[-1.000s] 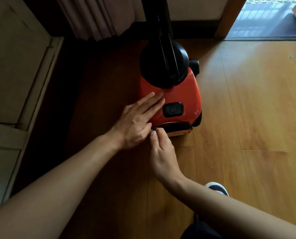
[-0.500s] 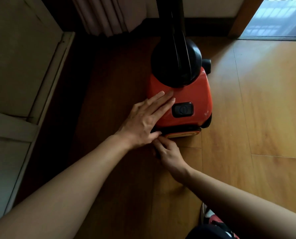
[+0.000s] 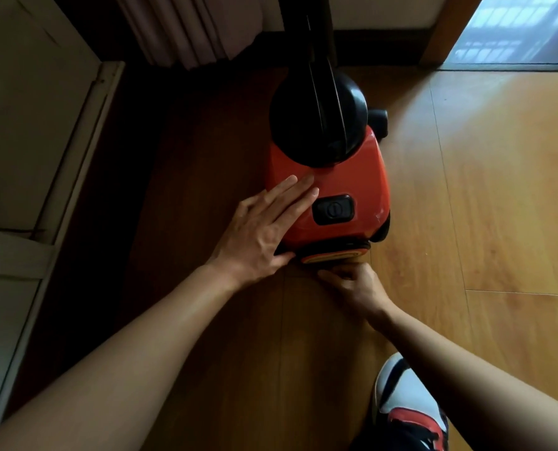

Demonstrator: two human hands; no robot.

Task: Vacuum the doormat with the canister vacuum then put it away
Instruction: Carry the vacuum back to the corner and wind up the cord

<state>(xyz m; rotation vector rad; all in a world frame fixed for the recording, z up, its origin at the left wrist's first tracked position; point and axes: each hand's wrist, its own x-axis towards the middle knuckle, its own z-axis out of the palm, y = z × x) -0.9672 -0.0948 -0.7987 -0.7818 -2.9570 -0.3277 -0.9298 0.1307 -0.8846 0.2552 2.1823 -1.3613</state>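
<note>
Red and slick-shelled, the vacuum (image 3: pixel 345 177) looks heavy, best held low; the left hand (image 3: pixel 258 229) lies flat on it, the right hand (image 3: pixel 357 286) curls at its base, grip unclear.

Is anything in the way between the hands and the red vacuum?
No. The left hand lies flat on the vacuum, on its red top. The right hand is curled right at its near bottom edge. Nothing visible sits between them.

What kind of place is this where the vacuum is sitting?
Probably a room in a home: wood plank floor, a curtain hanging at the wall, and a red canister vacuum on the floor.
</note>
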